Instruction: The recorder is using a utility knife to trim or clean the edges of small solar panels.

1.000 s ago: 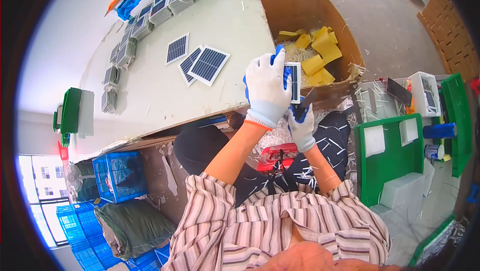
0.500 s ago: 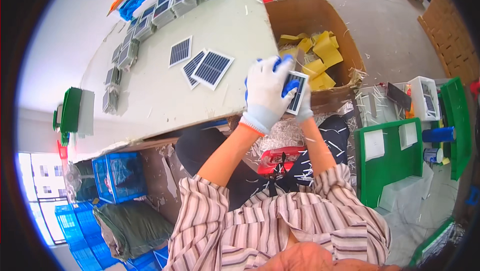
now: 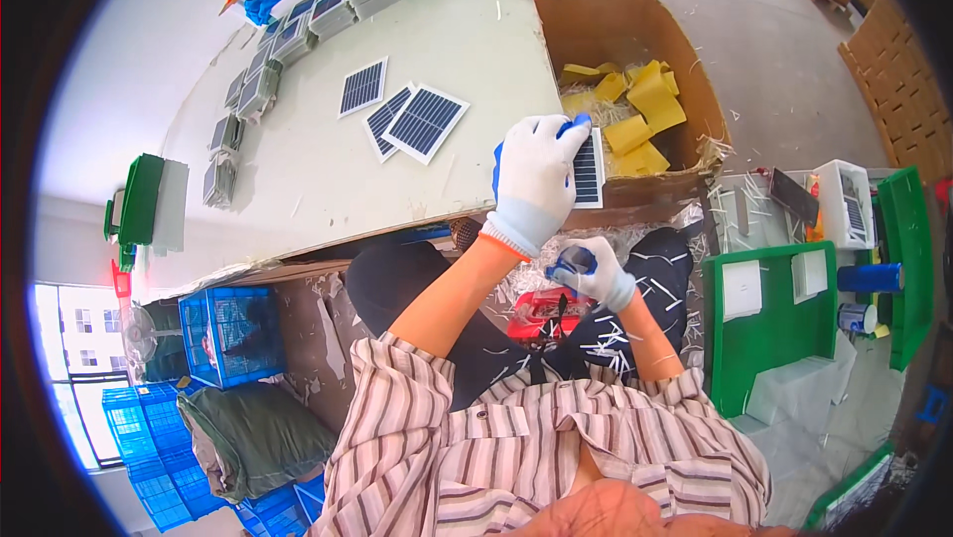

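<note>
We're keeping our left hand [image 3: 537,166] closed on a small framed panel [image 3: 591,172] by the carton [image 3: 601,29], while our right hand [image 3: 602,279], behind the panel half a second ago, has dropped lapward, its blurred grip unreadable. Yellow scraps [image 3: 655,102] crowd beyond; three loose panels [image 3: 427,125] lie left on the table [image 3: 476,61].
</note>
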### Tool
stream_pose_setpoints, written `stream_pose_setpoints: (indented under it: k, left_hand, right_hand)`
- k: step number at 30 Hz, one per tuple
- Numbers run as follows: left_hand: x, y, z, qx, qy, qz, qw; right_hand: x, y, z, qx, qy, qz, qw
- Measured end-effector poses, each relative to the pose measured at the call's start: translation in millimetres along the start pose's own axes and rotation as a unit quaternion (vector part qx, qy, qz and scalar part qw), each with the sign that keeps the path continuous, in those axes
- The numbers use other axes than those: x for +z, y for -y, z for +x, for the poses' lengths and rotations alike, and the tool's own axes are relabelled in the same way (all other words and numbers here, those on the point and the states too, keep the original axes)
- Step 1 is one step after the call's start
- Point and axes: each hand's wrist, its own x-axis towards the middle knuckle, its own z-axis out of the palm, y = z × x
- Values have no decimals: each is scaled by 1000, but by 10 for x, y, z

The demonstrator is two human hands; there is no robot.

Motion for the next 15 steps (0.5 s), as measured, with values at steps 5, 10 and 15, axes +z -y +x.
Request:
stream_pose_setpoints:
  k: [5, 10, 15]
  left_hand:
    - [11, -74, -7, -40, -14, 52, 998]
    - [62, -129, 47, -48, -5, 74, 996]
    - [30, -50, -25, -18, 8, 25, 999]
  right_hand:
    - [226, -136, 284, 57, -371, 60, 925]
    - [175, -660, 879, -82, -442, 12, 893]
    - [78, -535, 975, -69, -310, 446, 837]
